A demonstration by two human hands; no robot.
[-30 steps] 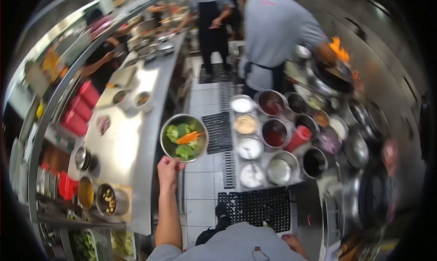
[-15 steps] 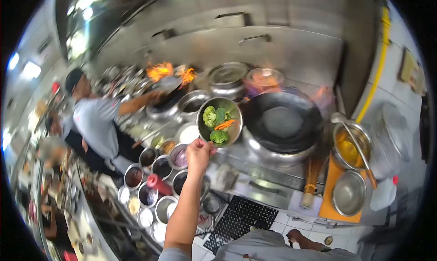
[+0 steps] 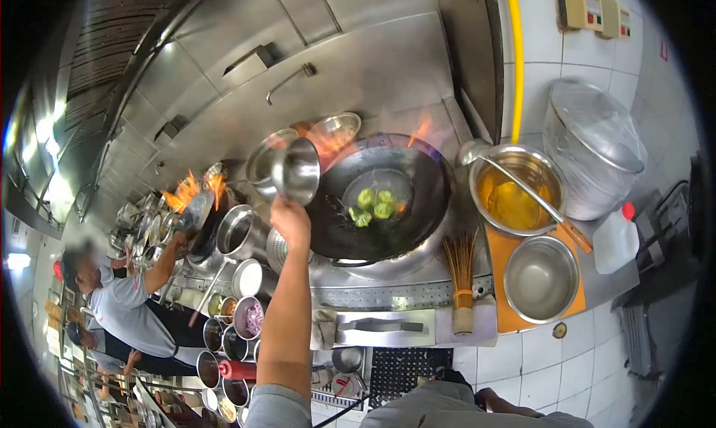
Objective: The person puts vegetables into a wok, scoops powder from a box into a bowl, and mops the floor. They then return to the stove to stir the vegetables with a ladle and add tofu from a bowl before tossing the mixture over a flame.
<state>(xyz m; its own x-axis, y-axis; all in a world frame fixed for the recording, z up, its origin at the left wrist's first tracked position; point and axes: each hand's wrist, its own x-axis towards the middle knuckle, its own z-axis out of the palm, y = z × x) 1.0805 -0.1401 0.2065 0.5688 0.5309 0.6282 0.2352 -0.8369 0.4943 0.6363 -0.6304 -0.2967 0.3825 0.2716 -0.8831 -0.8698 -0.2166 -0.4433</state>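
Broccoli (image 3: 374,205), apparently carrot (image 3: 401,207) too, now in wok (image 3: 339,238)

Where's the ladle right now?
In the head view, the ladle is on the right, lying across the bowl of yellow liquid, just right of the big wok.

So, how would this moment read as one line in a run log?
left hand: holding metal bowl, tilted | wok: green vegetables inside | flame: at wok's far rim
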